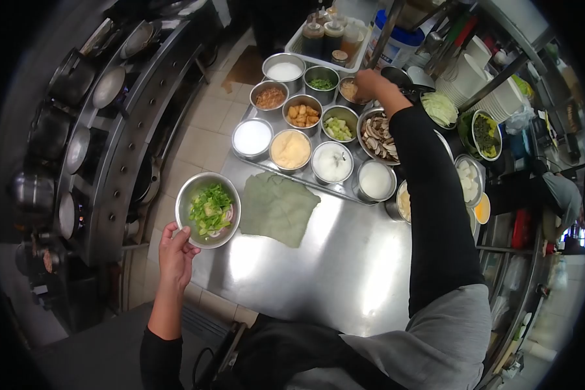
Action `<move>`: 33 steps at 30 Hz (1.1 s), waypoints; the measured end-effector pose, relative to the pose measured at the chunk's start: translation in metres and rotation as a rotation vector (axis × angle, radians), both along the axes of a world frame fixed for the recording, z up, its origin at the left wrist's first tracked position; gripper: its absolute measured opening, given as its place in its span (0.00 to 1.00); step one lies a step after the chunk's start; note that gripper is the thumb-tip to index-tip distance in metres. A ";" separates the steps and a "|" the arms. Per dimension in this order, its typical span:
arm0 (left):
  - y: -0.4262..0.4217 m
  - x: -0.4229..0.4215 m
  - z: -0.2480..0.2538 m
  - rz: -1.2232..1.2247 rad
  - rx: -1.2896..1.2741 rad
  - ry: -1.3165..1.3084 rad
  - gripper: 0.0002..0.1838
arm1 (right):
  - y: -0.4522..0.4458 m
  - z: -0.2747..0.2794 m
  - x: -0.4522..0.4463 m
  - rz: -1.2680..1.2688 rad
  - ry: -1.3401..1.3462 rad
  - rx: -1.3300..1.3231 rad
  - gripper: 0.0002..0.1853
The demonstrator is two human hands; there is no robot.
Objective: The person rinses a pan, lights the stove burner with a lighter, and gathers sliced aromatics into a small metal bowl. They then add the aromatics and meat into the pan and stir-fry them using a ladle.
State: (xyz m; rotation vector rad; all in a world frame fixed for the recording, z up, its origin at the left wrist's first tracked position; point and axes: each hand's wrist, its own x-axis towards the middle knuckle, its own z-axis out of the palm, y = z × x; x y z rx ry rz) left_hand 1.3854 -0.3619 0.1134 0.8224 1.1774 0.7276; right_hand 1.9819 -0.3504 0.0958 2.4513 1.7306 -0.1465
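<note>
My left hand [177, 250] grips the near rim of a steel bowl [181, 214], its thumb over the edge. Chopped greens [209, 207] lie in that bowl over some pale pinkish pieces. At the back, my right hand [372, 86] reaches over a small steel container [351, 91] with light brown contents; its fingertips are too small and partly hidden to tell what they hold. Beside it are a container of chopped green herbs [321, 83], one of diced green pieces [338, 127] and one of sliced mushrooms [378, 135]. A green cloth [278, 208] lies right of the bowl.
Several more containers stand on a tray [240, 158] on the steel table [318, 279]. Squeeze bottles [333, 34] fill a white basket behind. Stacked white tubs [465, 75] stand at right. A stove [127, 133] with pans runs along the left. Another person [561, 195] is at far right.
</note>
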 end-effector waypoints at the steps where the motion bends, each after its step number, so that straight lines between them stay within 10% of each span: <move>1: 0.001 0.000 -0.001 0.001 -0.001 0.002 0.13 | -0.001 -0.008 0.000 0.057 -0.064 0.008 0.15; 17: 0.018 0.025 -0.023 0.017 0.002 -0.030 0.25 | -0.012 0.045 0.027 -0.170 0.417 0.413 0.15; 24: 0.027 0.021 -0.021 -0.043 0.001 -0.107 0.18 | -0.003 0.159 -0.209 0.215 0.868 0.316 0.16; 33: 0.031 -0.033 0.002 -0.059 0.076 -0.072 0.16 | 0.035 0.104 -0.396 0.590 0.754 0.114 0.13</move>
